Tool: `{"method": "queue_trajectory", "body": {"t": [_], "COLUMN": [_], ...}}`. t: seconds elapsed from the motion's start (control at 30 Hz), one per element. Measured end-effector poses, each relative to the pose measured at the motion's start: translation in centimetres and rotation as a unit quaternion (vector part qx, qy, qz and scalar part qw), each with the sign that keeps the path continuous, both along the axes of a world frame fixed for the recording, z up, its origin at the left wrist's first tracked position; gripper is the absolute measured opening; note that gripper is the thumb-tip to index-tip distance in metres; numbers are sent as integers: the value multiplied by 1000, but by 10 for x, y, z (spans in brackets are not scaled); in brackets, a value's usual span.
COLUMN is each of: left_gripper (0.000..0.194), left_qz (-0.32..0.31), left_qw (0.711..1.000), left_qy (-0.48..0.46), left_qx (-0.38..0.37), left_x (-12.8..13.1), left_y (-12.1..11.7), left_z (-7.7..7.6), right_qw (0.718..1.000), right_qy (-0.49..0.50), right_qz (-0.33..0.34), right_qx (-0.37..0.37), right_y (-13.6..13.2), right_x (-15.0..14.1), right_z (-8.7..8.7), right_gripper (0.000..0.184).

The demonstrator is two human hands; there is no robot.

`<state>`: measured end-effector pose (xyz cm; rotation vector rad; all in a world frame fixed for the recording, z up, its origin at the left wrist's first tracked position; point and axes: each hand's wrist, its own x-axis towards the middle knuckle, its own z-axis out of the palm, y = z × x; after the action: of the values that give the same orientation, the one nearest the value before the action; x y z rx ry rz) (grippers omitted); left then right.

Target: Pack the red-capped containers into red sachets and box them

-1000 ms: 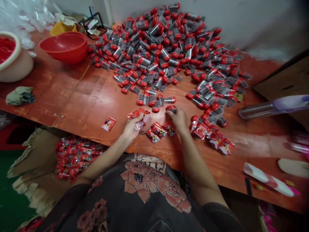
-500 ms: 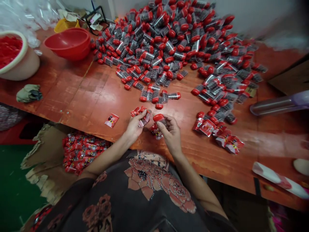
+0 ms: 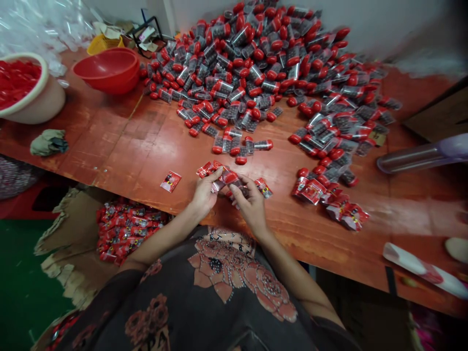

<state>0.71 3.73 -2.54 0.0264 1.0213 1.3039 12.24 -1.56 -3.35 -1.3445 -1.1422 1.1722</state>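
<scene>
Left hand (image 3: 206, 192) pinches red packets (image 3: 204, 169), count unclear; right hand (image 3: 252, 204) grips one red-capped tube (image 3: 237, 183) against them, over table (image 3: 124, 161); one loose packet (image 3: 170, 182) left; one white bucket (image 3: 46, 100), red pieces (image 3: 18, 80) inside.

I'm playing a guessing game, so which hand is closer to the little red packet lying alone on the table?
Left. The left hand is to the right of the lone packet, not touching it; the right hand is farther right, past the left hand.
</scene>
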Motion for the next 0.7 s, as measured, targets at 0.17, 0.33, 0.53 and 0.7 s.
{"method": "queue_trajectory", "body": {"t": [0.17, 0.33, 0.53, 0.7], "left_gripper": [22, 31, 26, 23], "left_qz": [-7, -70, -171, -214], "left_qw": [997, 989, 968, 958], "left_qy": [40, 82, 138, 151], "left_qx": [62, 103, 121, 119], "left_x": [-2, -4, -9, -15], "left_y": [-5, -11, -16, -14], "left_z": [4, 5, 6, 7], "right_qw": [999, 999, 997, 997], "right_qy": [24, 25, -33, -40], "right_qz": [15, 22, 60, 36], "right_qx": [-20, -11, 22, 55], "right_y": [-2, -2, -5, -8], "right_x": [3, 4, 6, 4], "right_z": [4, 5, 2, -1], "right_gripper": [36, 41, 46, 44]}}
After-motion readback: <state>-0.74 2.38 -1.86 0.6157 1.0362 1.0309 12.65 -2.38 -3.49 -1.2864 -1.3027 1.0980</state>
